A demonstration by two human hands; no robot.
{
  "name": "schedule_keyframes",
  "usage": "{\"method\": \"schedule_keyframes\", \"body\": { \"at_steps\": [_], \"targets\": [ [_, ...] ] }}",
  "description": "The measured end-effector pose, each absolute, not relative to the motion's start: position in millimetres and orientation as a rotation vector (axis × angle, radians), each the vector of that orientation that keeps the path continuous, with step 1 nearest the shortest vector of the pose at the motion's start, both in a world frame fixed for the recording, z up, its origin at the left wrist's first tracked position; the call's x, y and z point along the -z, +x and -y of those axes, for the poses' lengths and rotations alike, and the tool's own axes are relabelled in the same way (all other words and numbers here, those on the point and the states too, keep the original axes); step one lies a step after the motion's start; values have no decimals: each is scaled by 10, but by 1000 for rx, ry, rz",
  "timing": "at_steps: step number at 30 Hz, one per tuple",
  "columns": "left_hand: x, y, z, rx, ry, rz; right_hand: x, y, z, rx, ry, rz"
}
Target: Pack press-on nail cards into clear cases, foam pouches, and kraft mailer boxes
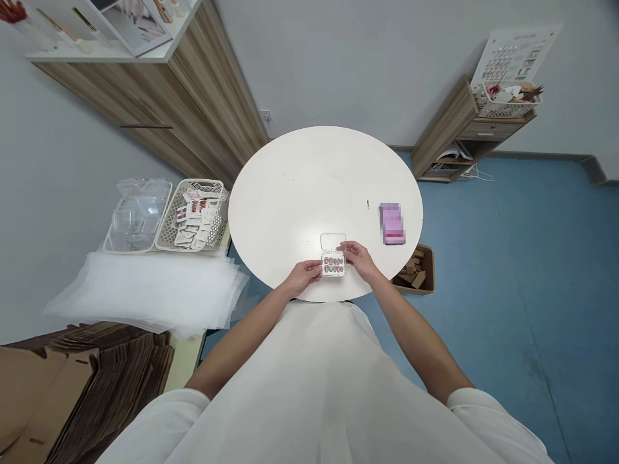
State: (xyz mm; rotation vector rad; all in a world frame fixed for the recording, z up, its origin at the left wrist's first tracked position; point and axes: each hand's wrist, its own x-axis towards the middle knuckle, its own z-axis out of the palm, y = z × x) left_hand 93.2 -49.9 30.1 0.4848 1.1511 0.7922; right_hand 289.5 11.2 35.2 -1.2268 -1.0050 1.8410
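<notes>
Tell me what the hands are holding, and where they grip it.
A small clear box of coloured nails, lid open: the left hand grips its left end, the right hand its right end.

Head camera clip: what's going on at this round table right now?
A person in a white top stands at a round white table and has both hands on a small clear plastic case near its front edge. The case lies open, lid flipped back, with rows of small coloured pieces inside. The left hand steadies its left side; the right hand touches its right edge. A pink item, blurred, lies farther right on the table. Baskets sit on a side table at left.
</notes>
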Motion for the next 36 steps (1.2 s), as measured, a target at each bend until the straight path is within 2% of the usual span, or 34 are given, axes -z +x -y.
{"method": "schedule_keyframes", "body": {
  "at_steps": [11,22,36],
  "targets": [
    [-313,978,475,-817,399,-1069,-266,2884,-16,-1882,-1182,863],
    [-319,989,490,-874,375,-1069,-372,2886,300,-1983,-1226,778],
    [-329,1044,515,-798,701,-1385,-310,2840,364,-1692,-1415,769]
  ]
}}
